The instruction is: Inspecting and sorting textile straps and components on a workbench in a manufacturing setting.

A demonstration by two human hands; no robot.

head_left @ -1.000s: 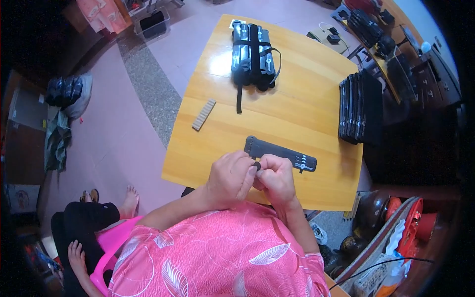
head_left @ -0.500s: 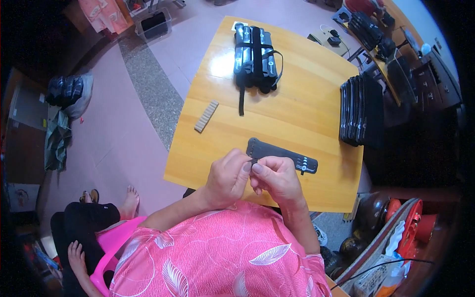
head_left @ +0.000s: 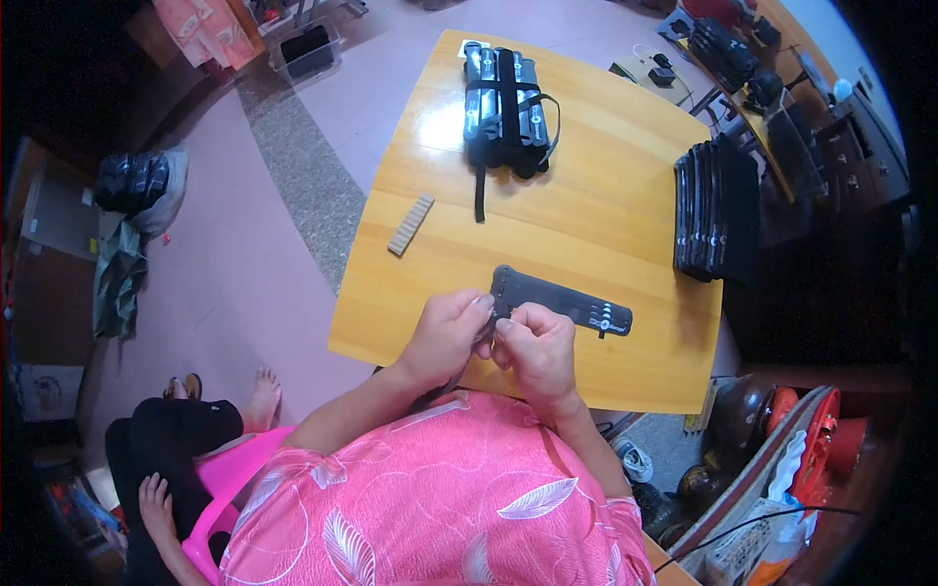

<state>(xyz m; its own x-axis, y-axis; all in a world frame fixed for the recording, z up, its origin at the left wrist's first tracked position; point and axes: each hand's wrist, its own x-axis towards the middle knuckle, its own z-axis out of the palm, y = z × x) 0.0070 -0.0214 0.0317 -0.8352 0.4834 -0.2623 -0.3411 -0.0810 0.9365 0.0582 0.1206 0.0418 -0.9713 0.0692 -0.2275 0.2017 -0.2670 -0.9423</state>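
Note:
My left hand (head_left: 445, 330) and my right hand (head_left: 537, 352) meet close together at the near side of the wooden table (head_left: 606, 215), fingers closed in a pinch. Between them shows a bit of black strap (head_left: 499, 316); most of it is hidden by the fingers. A dark strip hangs below my left wrist, over the pink clothing. Just beyond my hands lies a flat dark grey panel (head_left: 557, 295) with rounded ends, holes along its left end and white marks at its right end.
A strapped bundle of grey and black pieces (head_left: 506, 107) lies farther back. A ridged tan strip (head_left: 410, 225) rests at the left. Several black panels (head_left: 716, 207) stand stacked at the right edge. Another person's hand (head_left: 154, 503) and a pink chair (head_left: 230, 474) are at lower left.
My hands have shifted slightly, with the right one turned and lower. A dark strip now shows below my left wrist. The view has moved a little.

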